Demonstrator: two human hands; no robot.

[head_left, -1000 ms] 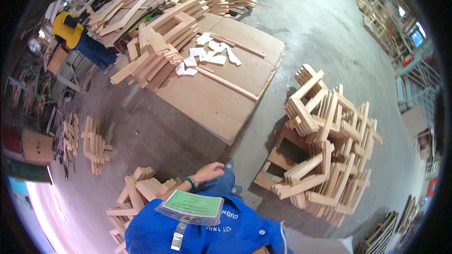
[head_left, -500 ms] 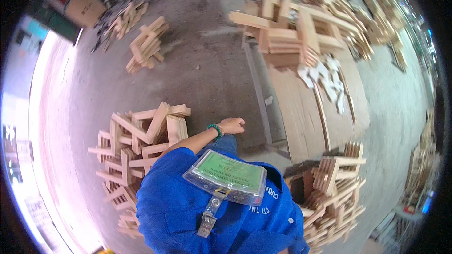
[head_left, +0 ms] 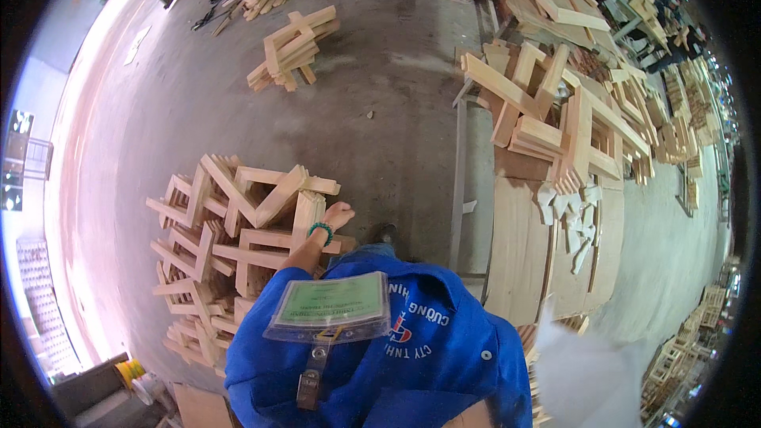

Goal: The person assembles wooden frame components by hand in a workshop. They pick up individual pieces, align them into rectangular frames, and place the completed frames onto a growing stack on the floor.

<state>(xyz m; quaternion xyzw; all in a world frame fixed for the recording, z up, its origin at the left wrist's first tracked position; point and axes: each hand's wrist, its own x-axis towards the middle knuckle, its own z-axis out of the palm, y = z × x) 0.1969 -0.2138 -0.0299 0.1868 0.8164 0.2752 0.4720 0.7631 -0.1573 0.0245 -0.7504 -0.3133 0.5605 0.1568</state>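
Left hand (head_left: 339, 215) is half open, fingers loosely curled, nothing visible in it; sits just beside the near right edge of the wooden frames (head_left: 269, 238) stacked on the left. Can't tell if it touches. Right hand is out of view, grip unknown. Pieces interlock, so my take: lift from the top, straight up, both hands, free the corners first. Watch footing between stack and table (head_left: 515, 269); the gap looks workable.

Bright light washes the left side of the grey concrete floor (head_left: 396, 127).
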